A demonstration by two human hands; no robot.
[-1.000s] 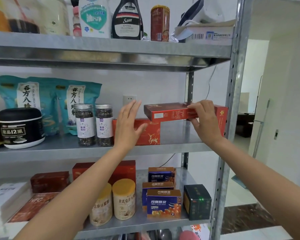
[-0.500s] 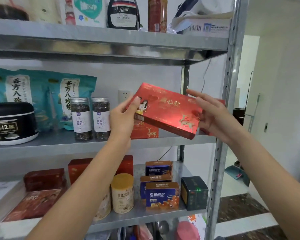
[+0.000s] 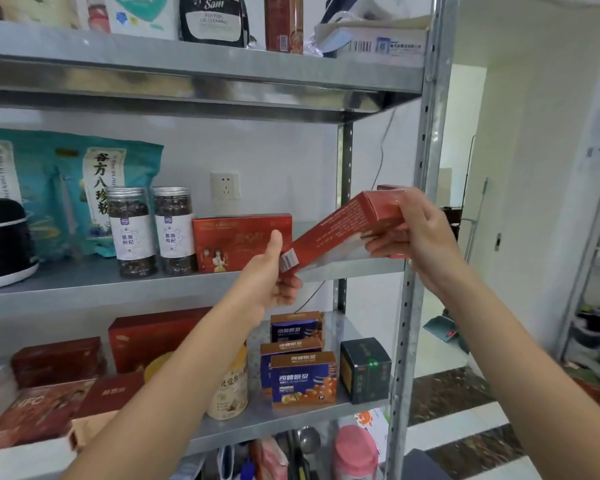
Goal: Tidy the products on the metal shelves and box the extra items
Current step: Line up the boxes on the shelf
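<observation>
At the middle shelf (image 3: pixel 84 282), a red box (image 3: pixel 340 233) is held tilted in the air, its right end higher. The left hand (image 3: pixel 271 275) pinches its lower end, thumb on top; the right hand (image 3: pixel 420 237) curls its fingers round the upper end. Behind, a second red box (image 3: pixel 236 240) stands beside two jars (image 3: pixel 129 233).

At the top of the frame a dark bottle (image 3: pixel 212 26) reads "Sam" above "OIL CLEANING". Upper right, a white carton (image 3: pixel 381 45) shows a barcode and a QR code. At left, a teal bag (image 3: pixel 118 188) reads "谷方八珍粉". The jars (image 3: pixel 129 233) beside it read "黑果枸杞". Lower centre, a blue box (image 3: pixel 303 379) reads "沙棘原浆" and "NFC". A flat box (image 3: pixel 32 410) at lower left also reads "NFC". The tilted red box (image 3: pixel 340 230) at centre bears fine print and a barcode sticker, too small to read.
</observation>
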